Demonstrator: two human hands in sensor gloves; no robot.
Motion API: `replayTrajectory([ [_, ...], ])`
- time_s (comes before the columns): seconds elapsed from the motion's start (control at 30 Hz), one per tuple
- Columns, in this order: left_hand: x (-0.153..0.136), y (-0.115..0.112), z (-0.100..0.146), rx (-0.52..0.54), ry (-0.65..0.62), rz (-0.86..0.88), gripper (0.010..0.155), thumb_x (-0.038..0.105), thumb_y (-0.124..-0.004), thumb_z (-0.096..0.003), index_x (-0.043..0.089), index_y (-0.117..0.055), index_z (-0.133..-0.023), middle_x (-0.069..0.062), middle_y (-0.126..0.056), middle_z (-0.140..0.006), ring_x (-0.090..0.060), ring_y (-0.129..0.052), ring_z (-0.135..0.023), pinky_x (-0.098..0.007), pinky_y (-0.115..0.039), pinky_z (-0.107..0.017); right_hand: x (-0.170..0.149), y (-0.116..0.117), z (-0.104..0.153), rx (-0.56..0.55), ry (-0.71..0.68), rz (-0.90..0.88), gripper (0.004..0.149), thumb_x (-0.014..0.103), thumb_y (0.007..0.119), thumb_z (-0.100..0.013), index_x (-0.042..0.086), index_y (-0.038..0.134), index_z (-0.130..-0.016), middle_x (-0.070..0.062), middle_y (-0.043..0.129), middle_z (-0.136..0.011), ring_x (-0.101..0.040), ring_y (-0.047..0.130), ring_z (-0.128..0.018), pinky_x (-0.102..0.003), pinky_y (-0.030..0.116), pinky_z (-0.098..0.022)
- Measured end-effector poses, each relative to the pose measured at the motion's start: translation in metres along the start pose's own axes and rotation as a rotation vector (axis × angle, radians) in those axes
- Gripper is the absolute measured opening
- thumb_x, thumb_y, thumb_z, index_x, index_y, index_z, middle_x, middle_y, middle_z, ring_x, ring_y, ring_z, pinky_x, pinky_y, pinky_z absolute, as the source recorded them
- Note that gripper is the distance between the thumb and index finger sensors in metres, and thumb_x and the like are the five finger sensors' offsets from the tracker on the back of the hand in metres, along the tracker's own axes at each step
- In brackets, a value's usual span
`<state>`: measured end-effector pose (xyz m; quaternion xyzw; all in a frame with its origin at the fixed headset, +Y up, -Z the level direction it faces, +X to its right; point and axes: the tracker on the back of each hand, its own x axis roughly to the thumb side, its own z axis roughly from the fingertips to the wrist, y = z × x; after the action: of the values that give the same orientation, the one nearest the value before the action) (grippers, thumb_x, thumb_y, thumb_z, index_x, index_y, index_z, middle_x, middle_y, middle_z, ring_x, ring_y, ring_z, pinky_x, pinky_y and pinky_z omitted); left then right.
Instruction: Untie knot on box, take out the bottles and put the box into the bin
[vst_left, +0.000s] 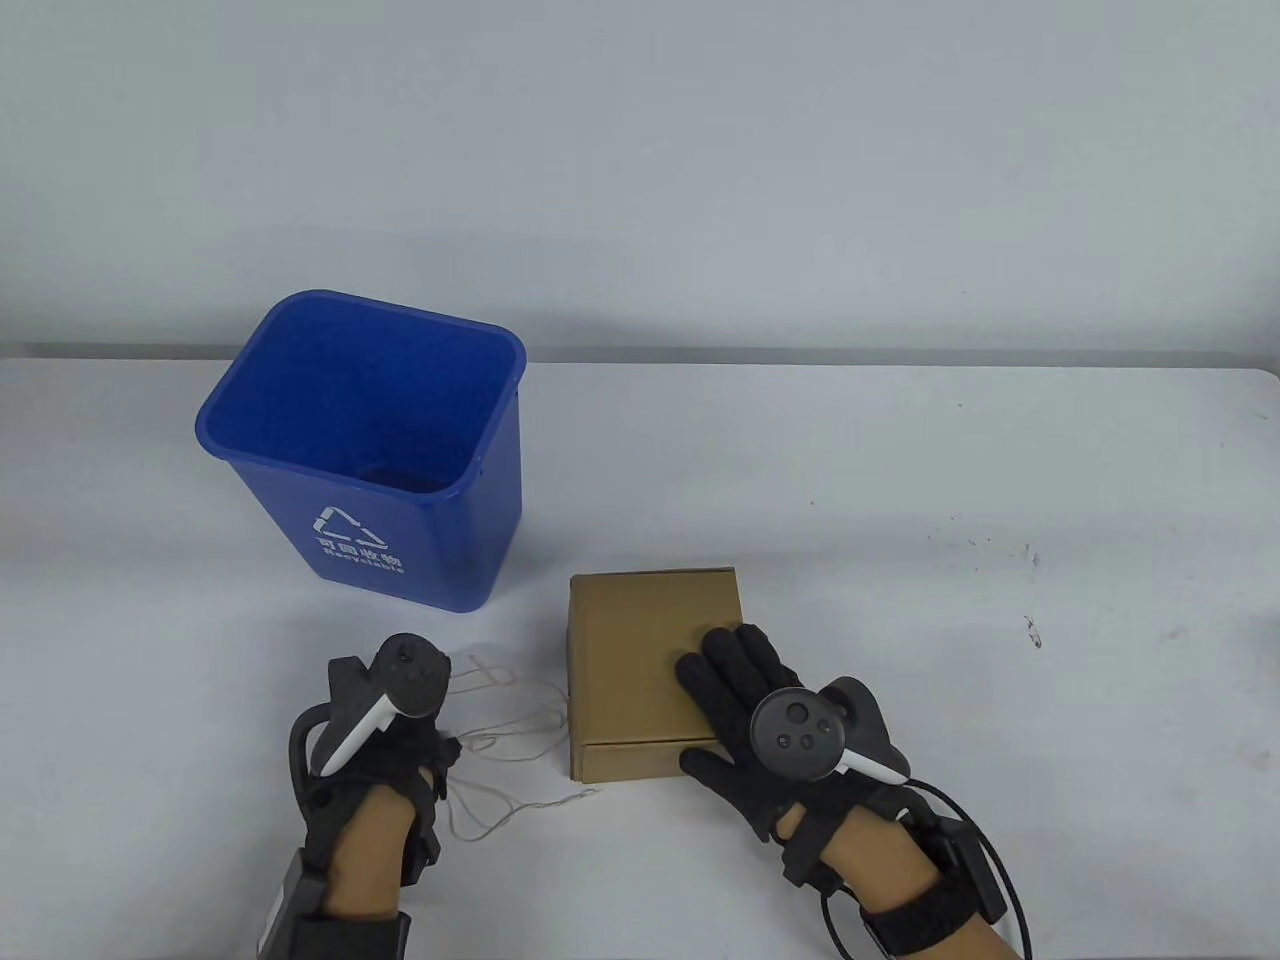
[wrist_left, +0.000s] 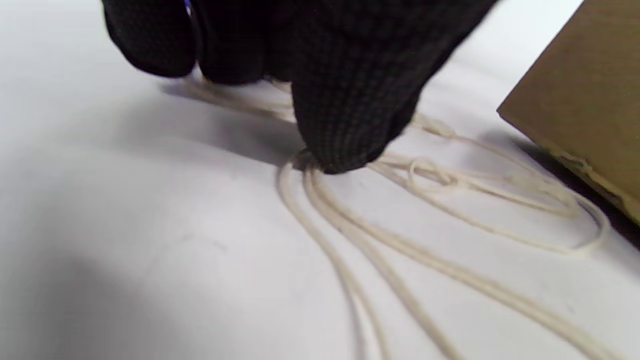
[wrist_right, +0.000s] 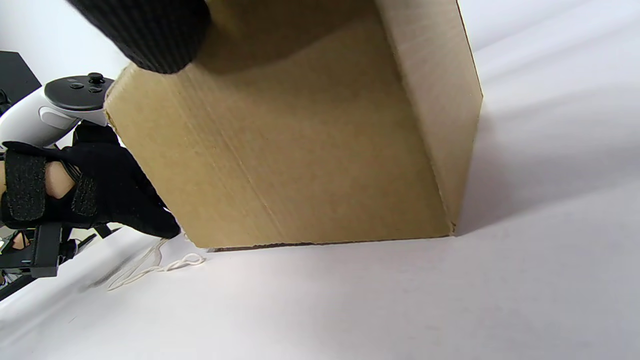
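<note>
A brown cardboard box (vst_left: 640, 640) lies closed on the white table, so no bottles show. My right hand (vst_left: 725, 665) rests flat on its lid with straight fingers; one fingertip (wrist_right: 150, 30) shows on the box (wrist_right: 300, 140) in the right wrist view. Loose off-white string (vst_left: 500, 740) lies in loops on the table left of the box. My left hand (vst_left: 405, 725) is down on those loops, fingers curled. In the left wrist view its fingertips (wrist_left: 340, 145) pinch gathered strands of string (wrist_left: 450, 180) against the table, near the box corner (wrist_left: 585, 100).
A blue recycling bin (vst_left: 280, 430) stands upright and open behind the left hand, left of the box. The table's far edge (vst_left: 900, 368) runs along a grey wall. A few dark marks (vst_left: 1032, 630) spot the table at the right.
</note>
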<state>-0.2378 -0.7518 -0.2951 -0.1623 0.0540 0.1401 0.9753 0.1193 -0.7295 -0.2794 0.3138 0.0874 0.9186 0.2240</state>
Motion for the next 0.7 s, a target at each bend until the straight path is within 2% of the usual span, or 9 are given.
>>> replayTrajectory([
  [0.07, -0.004, 0.007, 0.001, 0.071, -0.023, 0.034, 0.072, 0.018, -0.093, -0.0443, 0.027, -0.057, -0.107, -0.006, -0.074, -0.103, -0.03, -0.086, -0.085, -0.048, -0.078, -0.061, -0.002, -0.001, 0.001, 0.0, 0.003, -0.003, 0.079, 0.052, 0.062, -0.051, 0.022, 0.017, -0.108, -0.007, -0.003, -0.109, -0.045, -0.004, -0.097, -0.072, 0.026, -0.065],
  [0.13, -0.008, 0.012, 0.004, 0.096, -0.049, 0.107, 0.065, 0.013, -0.088, -0.0455, 0.026, -0.063, -0.105, -0.006, -0.083, -0.098, -0.031, -0.096, -0.076, -0.048, -0.083, -0.055, -0.003, -0.002, 0.001, -0.001, 0.006, -0.006, 0.079, 0.052, 0.062, -0.051, 0.022, 0.017, -0.108, -0.007, -0.002, -0.109, -0.045, -0.004, -0.098, -0.072, 0.026, -0.065],
  [0.23, -0.011, 0.023, 0.015, 0.19, -0.053, 0.166, 0.062, 0.011, -0.077, -0.0477, 0.024, -0.062, -0.106, -0.01, -0.077, -0.102, -0.039, -0.087, -0.084, -0.054, -0.076, -0.059, -0.005, -0.003, 0.001, 0.001, 0.011, -0.017, 0.078, 0.052, 0.062, -0.051, 0.022, 0.017, -0.108, -0.007, -0.002, -0.109, -0.045, -0.004, -0.097, -0.072, 0.026, -0.065],
  [0.3, -0.014, 0.025, 0.018, 0.22, -0.059, 0.198, 0.065, 0.026, -0.077, -0.049, 0.023, -0.055, -0.11, -0.013, -0.064, -0.109, -0.044, -0.074, -0.094, -0.059, -0.067, -0.065, -0.006, -0.003, 0.001, 0.005, 0.011, -0.022, 0.078, 0.052, 0.062, -0.051, 0.022, 0.017, -0.108, -0.007, -0.002, -0.109, -0.044, -0.005, -0.097, -0.072, 0.026, -0.065],
  [0.37, -0.014, 0.018, 0.014, 0.096, -0.11, 0.255, 0.092, 0.049, -0.088, -0.0429, 0.016, -0.04, -0.114, -0.023, -0.037, -0.116, -0.057, -0.046, -0.103, -0.072, -0.047, -0.07, -0.006, -0.003, 0.001, 0.009, 0.012, -0.03, 0.078, 0.052, 0.062, -0.051, 0.022, 0.017, -0.108, -0.007, -0.003, -0.109, -0.044, -0.005, -0.097, -0.072, 0.026, -0.065],
  [0.43, -0.008, 0.004, 0.006, -0.144, -0.162, 0.166, 0.111, 0.06, -0.09, -0.0371, 0.02, -0.02, -0.113, -0.017, -0.01, -0.115, -0.058, -0.015, -0.106, -0.075, -0.025, -0.073, -0.005, -0.003, 0.001, 0.012, 0.013, -0.034, 0.078, 0.052, 0.062, -0.051, 0.022, 0.017, -0.108, -0.007, -0.003, -0.109, -0.044, -0.005, -0.097, -0.072, 0.026, -0.065],
  [0.5, 0.001, -0.009, 0.0, -0.262, -0.159, 0.034, 0.122, 0.066, -0.091, -0.0311, 0.022, -0.01, -0.111, -0.015, 0.001, -0.113, -0.058, -0.007, -0.105, -0.077, -0.021, -0.073, -0.006, -0.004, 0.001, 0.018, 0.014, -0.038, 0.078, 0.052, 0.062, -0.051, 0.022, 0.017, -0.108, -0.006, -0.003, -0.109, -0.044, -0.006, -0.097, -0.072, 0.026, -0.065],
  [0.57, 0.009, -0.019, -0.003, -0.355, -0.172, 0.014, 0.128, 0.068, -0.092, -0.028, 0.022, -0.004, -0.109, -0.017, 0.005, -0.111, -0.057, -0.005, -0.105, -0.076, -0.019, -0.073, -0.006, -0.004, 0.001, 0.022, 0.015, -0.043, 0.078, 0.052, 0.062, -0.051, 0.022, 0.017, -0.108, -0.006, -0.003, -0.109, -0.044, -0.006, -0.097, -0.072, 0.026, -0.065],
  [0.7, 0.019, -0.027, -0.005, -0.389, -0.143, -0.109, 0.133, 0.068, -0.094, -0.0243, 0.018, -0.003, -0.107, -0.016, 0.005, -0.11, -0.055, 0.001, -0.102, -0.076, -0.018, -0.072, -0.006, -0.004, 0.0, 0.027, 0.015, -0.047, 0.079, 0.052, 0.062, -0.051, 0.022, 0.017, -0.108, -0.006, -0.003, -0.109, -0.044, -0.006, -0.097, -0.072, 0.026, -0.065],
])
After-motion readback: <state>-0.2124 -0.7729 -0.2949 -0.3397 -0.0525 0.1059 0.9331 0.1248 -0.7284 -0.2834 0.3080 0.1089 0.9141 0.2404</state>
